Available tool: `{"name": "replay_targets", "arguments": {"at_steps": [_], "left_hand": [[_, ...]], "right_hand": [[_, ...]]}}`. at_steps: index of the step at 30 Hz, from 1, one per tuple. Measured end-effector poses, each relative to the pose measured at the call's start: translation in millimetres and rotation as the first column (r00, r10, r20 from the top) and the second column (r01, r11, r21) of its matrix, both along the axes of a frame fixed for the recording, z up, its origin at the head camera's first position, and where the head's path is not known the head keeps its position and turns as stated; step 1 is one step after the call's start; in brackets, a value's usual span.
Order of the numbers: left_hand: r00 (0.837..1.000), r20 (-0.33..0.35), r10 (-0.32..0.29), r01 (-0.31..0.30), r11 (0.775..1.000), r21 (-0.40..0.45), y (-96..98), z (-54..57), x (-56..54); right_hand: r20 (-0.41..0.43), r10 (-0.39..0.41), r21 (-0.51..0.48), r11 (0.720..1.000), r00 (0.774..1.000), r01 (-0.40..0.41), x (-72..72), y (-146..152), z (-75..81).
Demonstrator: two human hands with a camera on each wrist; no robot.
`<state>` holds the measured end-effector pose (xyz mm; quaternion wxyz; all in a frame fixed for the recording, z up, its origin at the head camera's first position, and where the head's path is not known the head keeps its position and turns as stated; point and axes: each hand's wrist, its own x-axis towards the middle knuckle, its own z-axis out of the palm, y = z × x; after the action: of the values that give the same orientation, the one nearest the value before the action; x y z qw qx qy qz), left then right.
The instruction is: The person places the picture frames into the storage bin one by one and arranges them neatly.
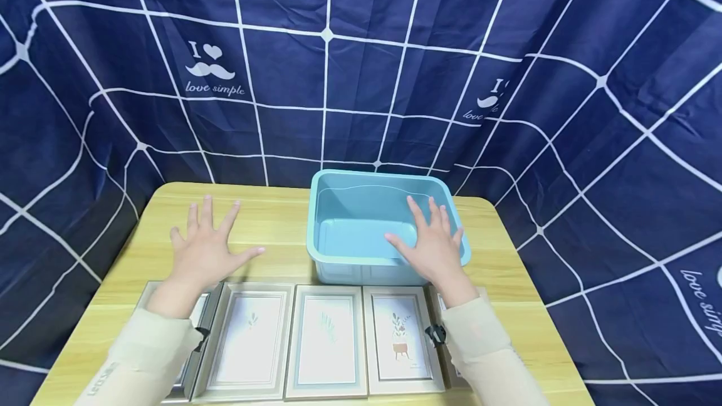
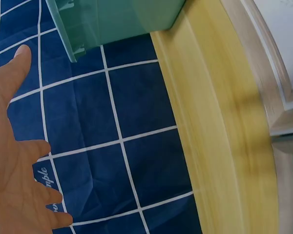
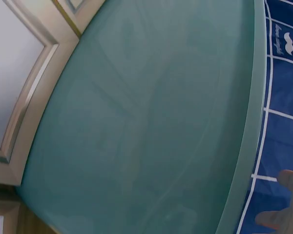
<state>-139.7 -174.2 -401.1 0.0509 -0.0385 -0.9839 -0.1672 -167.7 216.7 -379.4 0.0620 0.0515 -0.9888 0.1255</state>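
My left hand (image 1: pixel 204 254) is held with its fingers spread over the left side of the table, beyond the picture frames, and holds nothing. In the left wrist view its palm and thumb (image 2: pixel 14 73) show at the left edge. With fingers spread too, my right hand (image 1: pixel 435 249) hovers over the front right part of a light blue plastic bin (image 1: pixel 366 262); whether it touches the rim I cannot tell. A row of picture frames lies along the near side, among them a fern print frame (image 1: pixel 327 343), a potted plant frame (image 1: pixel 402 340) and a sprig frame (image 1: pixel 248 340).
The wooden table (image 1: pixel 276 224) has rounded far corners. A navy curtain (image 1: pixel 287 67) with white grid lines hangs behind it and on both sides. The outermost frames, such as the left one (image 1: pixel 188 356), are partly hidden under my forearms. The bin's visible floor is bare.
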Motion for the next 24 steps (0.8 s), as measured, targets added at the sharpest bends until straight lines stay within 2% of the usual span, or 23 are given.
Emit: {"name": "replay_targets", "arguments": {"at_steps": [9, 24], "left_hand": [[1.0, -0.002, 0.024, -0.024, 1.0, 0.008, -12.8, 0.2, 2.1], [0.997, 0.009, 0.079, -0.079, 0.996, 0.044, -40.1, -10.4, 7.9]], "right_hand": [[-0.007, -0.028, -0.025, 0.999, 1.0, 0.028, -7.1, 18.2, 1.6], [0.002, -0.112, -0.031, 0.993, 0.994, 0.112, -14.4, 50.1, -0.5]]}}
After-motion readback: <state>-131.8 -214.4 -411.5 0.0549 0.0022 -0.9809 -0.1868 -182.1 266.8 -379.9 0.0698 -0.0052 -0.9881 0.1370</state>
